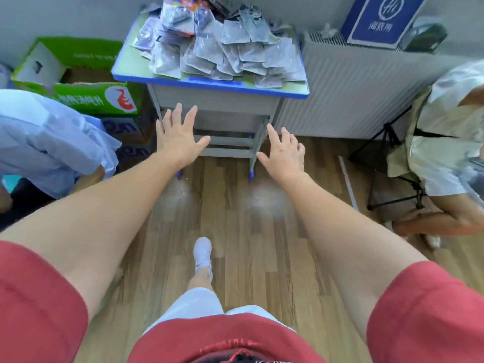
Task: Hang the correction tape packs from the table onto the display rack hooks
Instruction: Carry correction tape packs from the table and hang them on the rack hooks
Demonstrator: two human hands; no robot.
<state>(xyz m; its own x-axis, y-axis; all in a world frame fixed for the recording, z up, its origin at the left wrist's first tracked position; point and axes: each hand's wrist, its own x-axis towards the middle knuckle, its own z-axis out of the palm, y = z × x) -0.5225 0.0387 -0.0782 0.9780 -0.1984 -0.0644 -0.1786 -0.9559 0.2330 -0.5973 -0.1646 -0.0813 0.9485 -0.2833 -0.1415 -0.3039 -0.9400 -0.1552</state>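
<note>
A heap of several correction tape packs in clear plastic sleeves covers a small table with a blue rim ahead of me. My left hand is stretched out in front of the table's lower frame, fingers spread and straight, holding nothing. My right hand is held out the same way near the table's right leg, fingers spread and empty. Both hands are below the tabletop and apart from the packs. No display rack or hooks are in view.
A green cardboard box stands left of the table. A white radiator with a blue box on top is at the right. One person sits at the left, another at the right beside a tripod. Wooden floor lies below.
</note>
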